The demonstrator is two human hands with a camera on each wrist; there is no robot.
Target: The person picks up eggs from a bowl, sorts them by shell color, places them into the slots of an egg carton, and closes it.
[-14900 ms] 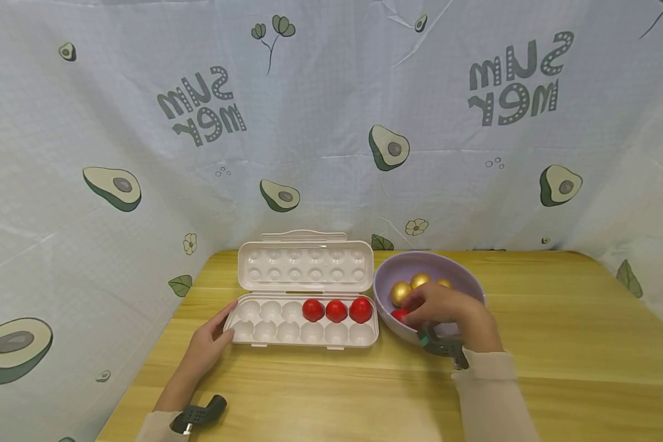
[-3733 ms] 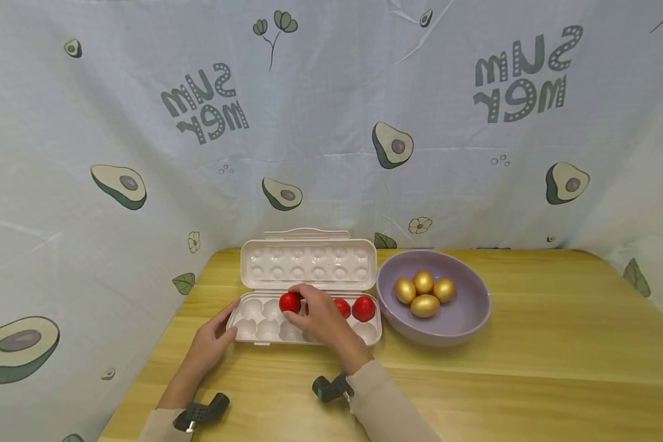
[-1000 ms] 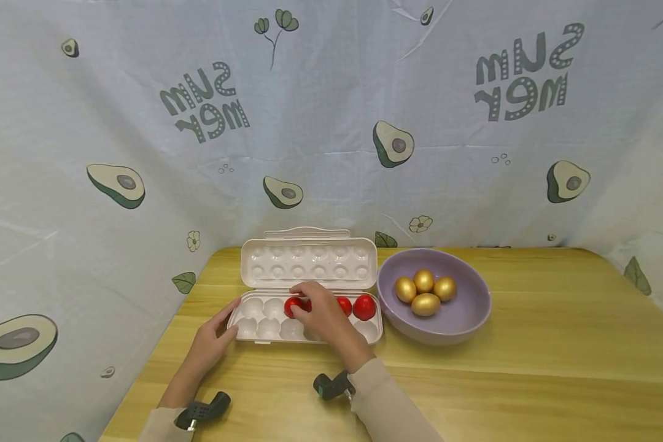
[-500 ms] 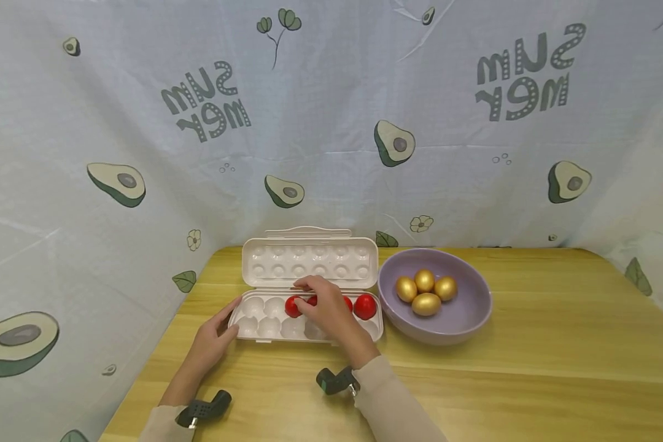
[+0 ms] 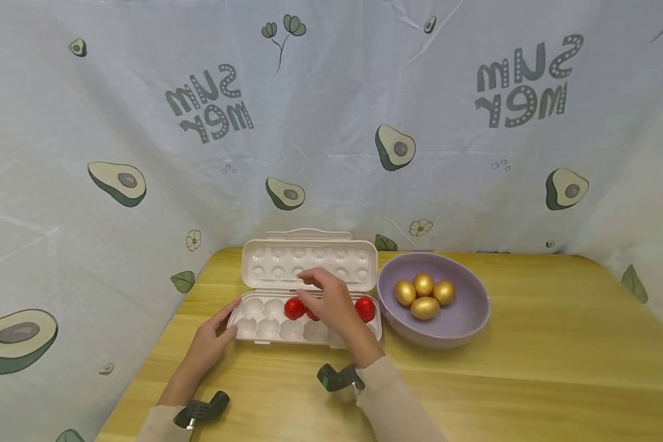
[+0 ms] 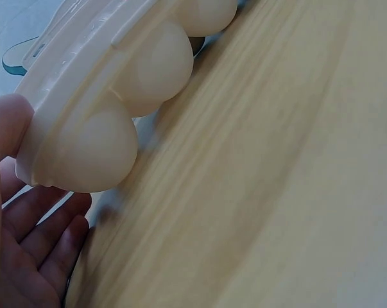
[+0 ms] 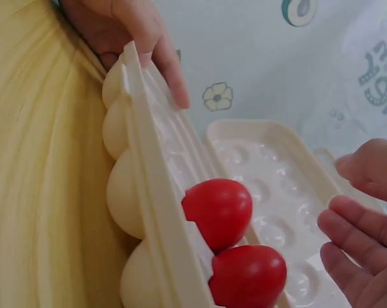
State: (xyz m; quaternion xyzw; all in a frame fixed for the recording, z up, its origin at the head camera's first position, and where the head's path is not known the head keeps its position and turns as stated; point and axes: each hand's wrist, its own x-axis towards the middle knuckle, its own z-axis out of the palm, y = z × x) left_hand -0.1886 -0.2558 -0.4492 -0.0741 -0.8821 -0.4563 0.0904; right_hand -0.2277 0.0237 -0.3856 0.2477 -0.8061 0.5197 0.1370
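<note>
A cream plastic egg carton (image 5: 267, 329) lies with its lid (image 5: 309, 255) folded back. My left hand (image 5: 212, 341) holds its left end, thumb and fingers about the corner in the left wrist view. Red eggs sit in the back row: one (image 5: 294, 309) in the third cup from the left, another (image 5: 312, 314) beside it, and one (image 5: 364, 309) at the right end. My right hand (image 5: 334, 304) hovers over the carton with nothing in it, covering part of that row. In the right wrist view its fingers (image 7: 366, 240) are apart from the red eggs (image 7: 219, 212).
A lilac bowl (image 5: 447, 328) with several golden eggs (image 5: 424, 308) stands right of the carton. Both are on a wooden table (image 5: 530, 344). Behind hangs a pale curtain (image 5: 331, 110) printed with avocados. Each wrist wears a dark camera mount.
The right hand set a red egg into the third back cup, let it go, then rose up and to the right. Earlier, that hand was in the bowl. The left hand has stayed on the carton.
</note>
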